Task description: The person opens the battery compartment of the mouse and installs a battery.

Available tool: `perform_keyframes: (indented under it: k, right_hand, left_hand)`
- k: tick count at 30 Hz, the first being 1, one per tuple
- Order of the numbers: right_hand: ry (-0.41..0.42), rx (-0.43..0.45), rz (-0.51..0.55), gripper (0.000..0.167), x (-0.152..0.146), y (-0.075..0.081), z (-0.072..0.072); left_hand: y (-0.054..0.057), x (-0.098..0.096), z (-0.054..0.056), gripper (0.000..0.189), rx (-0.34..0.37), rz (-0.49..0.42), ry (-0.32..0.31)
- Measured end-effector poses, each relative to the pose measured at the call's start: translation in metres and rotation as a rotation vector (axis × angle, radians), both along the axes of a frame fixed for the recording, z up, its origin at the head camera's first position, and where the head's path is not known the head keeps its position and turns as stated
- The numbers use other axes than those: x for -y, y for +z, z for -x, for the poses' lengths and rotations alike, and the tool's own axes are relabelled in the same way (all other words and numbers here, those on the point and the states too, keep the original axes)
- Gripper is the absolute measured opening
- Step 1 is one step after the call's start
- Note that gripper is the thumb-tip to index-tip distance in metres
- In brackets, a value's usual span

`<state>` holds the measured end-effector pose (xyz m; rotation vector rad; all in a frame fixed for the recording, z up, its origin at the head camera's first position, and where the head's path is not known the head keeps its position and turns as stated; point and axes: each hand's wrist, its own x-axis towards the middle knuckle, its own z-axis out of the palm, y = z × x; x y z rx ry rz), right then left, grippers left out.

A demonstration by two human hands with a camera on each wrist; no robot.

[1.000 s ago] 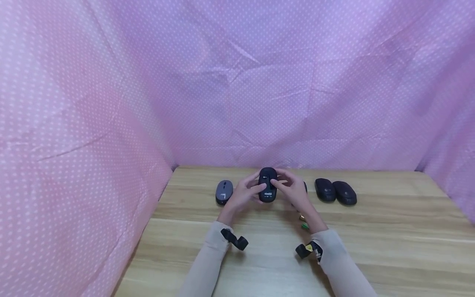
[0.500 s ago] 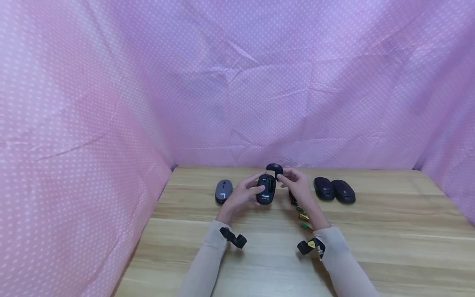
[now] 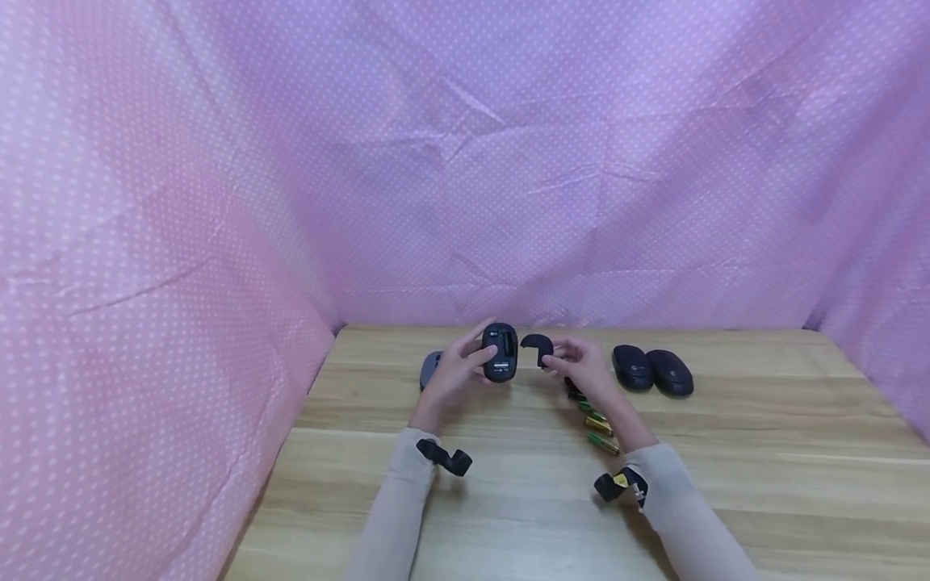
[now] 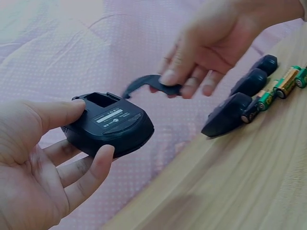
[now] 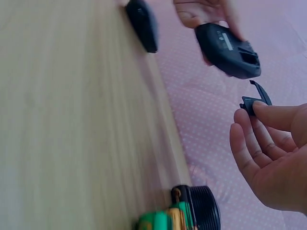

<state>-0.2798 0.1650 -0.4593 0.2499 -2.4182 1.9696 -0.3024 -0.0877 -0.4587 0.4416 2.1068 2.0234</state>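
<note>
The fingers of the left hand [image 3: 456, 367] grasp a black oval plastic mouse [image 3: 502, 355], its battery slot uncovered, raised above the pale wooden table [image 3: 508, 500]. Right of the mouse, apart from it, the right hand [image 3: 587, 368] pinches a curved black plastic cover [image 3: 541, 342] between its fingers.

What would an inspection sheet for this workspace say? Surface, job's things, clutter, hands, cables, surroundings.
Surface: light wood-grain tabletop.
Job's things: black mouse, held up with its underside showing and slot open; curved black cover, off and apart from it.
Clutter: row of batteries, green and gold among them; grey mouse, partly hidden; two dark mice on the right; third dark mouse beside the battery row.
Hands: left hand grips the black mouse; right hand pinches the cover.
Cables: nothing seen on the tabletop.
Surroundings: pink dotted cloth behind and at both sides.
</note>
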Motion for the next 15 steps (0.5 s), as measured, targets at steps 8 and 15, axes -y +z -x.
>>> perform_keyframes:
  k: [8, 15]
  right_hand:
    - [0.227, 0.000, -0.263, 0.032, -0.002, 0.000, -0.007]
    - [0.411, 0.005, -0.386, 0.021, 0.001, -0.002, -0.014]
  left_hand:
    - [0.005, 0.010, -0.001, 0.053, 0.008, -0.039, 0.076]
    - [0.005, 0.012, 0.000, 0.053, 0.000, -0.041, 0.084]
